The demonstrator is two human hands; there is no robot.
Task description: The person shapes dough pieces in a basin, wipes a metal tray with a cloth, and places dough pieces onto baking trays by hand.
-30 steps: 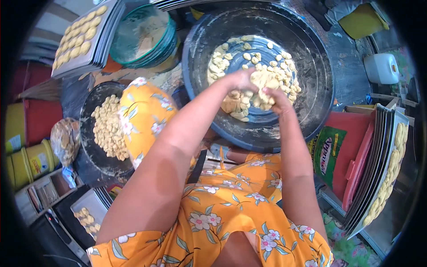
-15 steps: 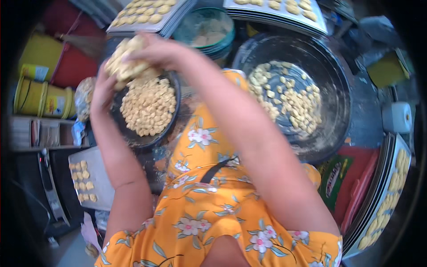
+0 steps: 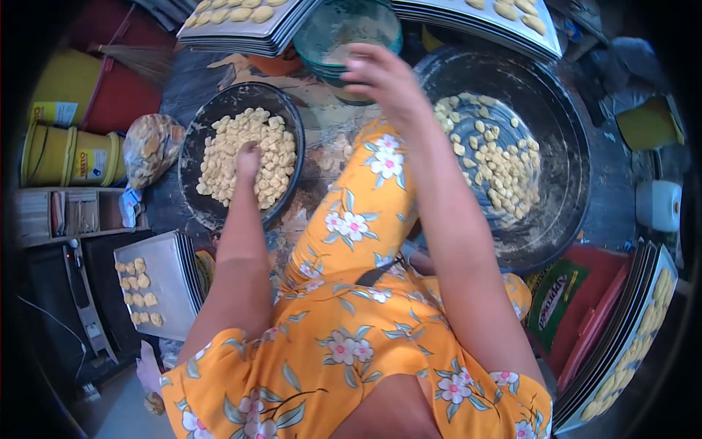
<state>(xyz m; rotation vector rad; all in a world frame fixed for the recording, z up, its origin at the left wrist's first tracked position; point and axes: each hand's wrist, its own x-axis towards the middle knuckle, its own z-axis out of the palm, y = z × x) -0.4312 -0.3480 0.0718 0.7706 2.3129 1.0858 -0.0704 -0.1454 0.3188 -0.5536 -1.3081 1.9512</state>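
Note:
My left hand (image 3: 248, 159) rests in the smaller black basin (image 3: 292, 117) at left, down among a heap of small pale dough pieces (image 3: 272, 157). Its fingers are mostly hidden, so I cannot see whether they close on any. My right hand (image 3: 382, 79) is raised in front of a stack of green bowls (image 3: 314, 47), fingers apart and holding nothing. To its right sits a larger black basin (image 3: 567, 197), where more dough pieces (image 3: 504, 172) lie scattered over the bottom.
Stacked trays of shaped dough stand at far left (image 3: 252, 33), far right (image 3: 475, 22), near right (image 3: 629, 351) and near left (image 3: 162, 293). Beside the smaller basin are a clear bag (image 3: 151, 150) and yellow buckets (image 3: 88, 157). My floral-clothed leg (image 3: 365, 190) lies between the basins.
Both hands held a clump of dough pieces over the smaller basin; that clump has left them. My right hand has swung right, and my left has lowered into the heap.

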